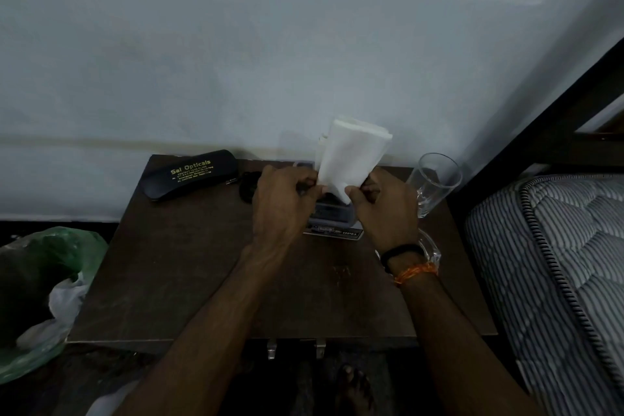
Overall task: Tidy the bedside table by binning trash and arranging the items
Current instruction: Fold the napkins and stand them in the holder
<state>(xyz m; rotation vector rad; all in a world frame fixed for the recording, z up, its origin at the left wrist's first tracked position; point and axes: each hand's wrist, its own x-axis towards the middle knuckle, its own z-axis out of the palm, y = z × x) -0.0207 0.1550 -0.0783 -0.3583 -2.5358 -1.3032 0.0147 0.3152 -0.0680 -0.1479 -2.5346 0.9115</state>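
A folded white tissue (351, 152) stands upright above the back middle of the dark wooden bedside table (189, 280). My left hand (287, 203) pinches its lower left edge and my right hand (385, 206) pinches its lower right corner. Under my hands sits a clear plastic box (329, 213) on a flat card (347, 233), both partly hidden. A black spectacle case (190, 174) with gold lettering lies at the back left. An empty drinking glass (434, 182) stands at the back right.
A green plastic bag (44, 280) with white plastic in it hangs open left of the table. A striped mattress (553, 273) presses against the table's right side. A small dark object (248, 184) lies beside the case. The pale wall is right behind.
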